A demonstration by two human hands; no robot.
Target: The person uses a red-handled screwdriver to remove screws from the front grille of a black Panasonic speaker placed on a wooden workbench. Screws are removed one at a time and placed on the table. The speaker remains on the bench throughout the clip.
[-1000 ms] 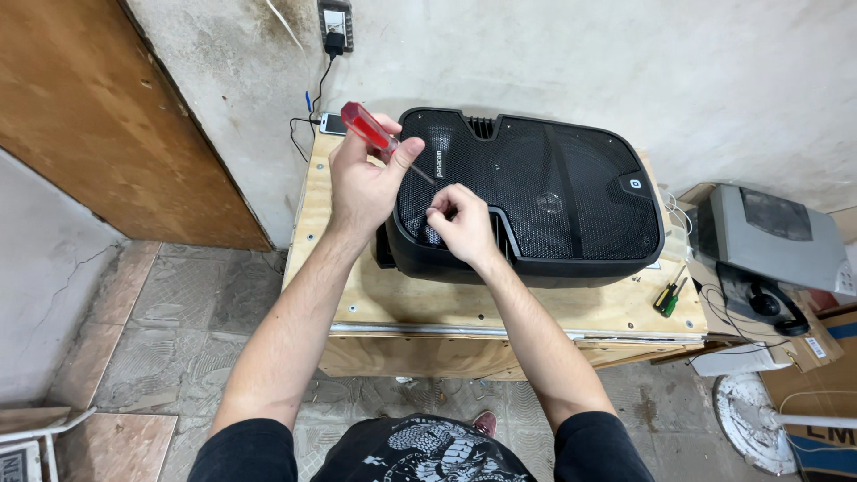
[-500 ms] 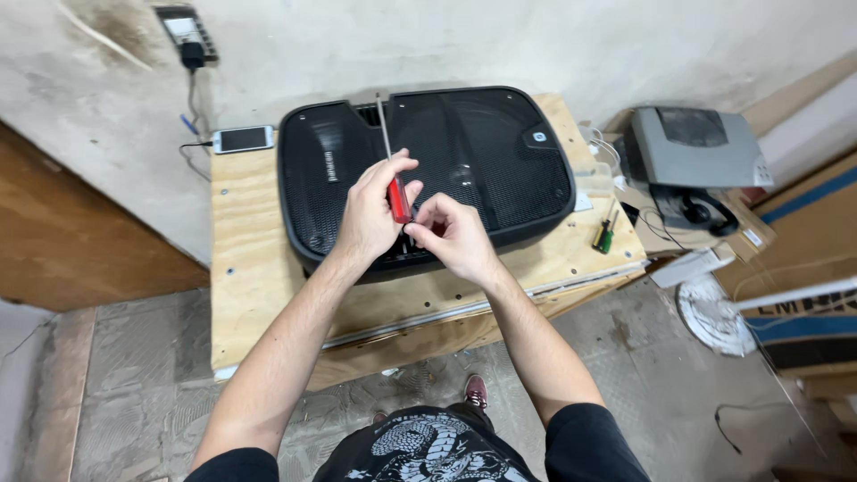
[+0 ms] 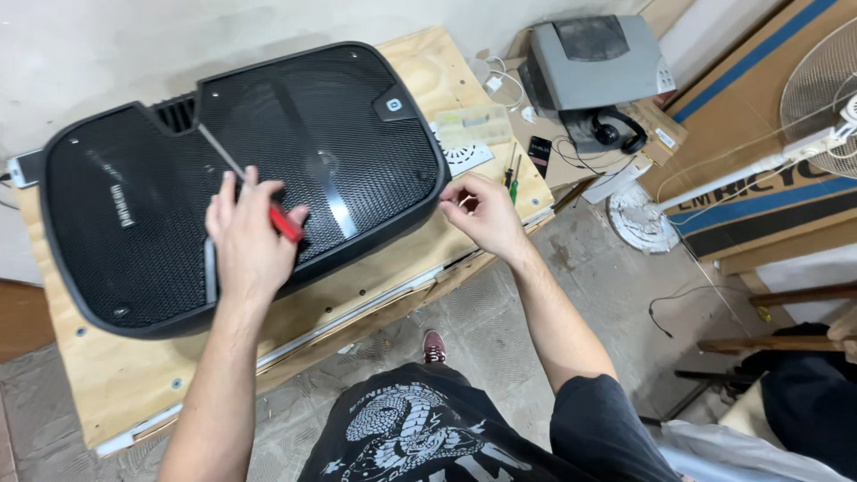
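Two bare hands over a wide black mesh-topped plastic casing [image 3: 134, 223] on a plywood bench [image 3: 116, 384], left of centre; left hand [image 3: 245, 236] clamped on a red-handled screwdriver [image 3: 250, 187], shaft pointing upper left; right hand [image 3: 482, 214] at the casing's right edge, fingers curled, perhaps pinching something small.

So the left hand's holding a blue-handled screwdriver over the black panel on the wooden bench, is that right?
Not quite: in the head view the screwdriver in the left hand has a red handle, not blue. It is held over the black panel on the wooden bench.
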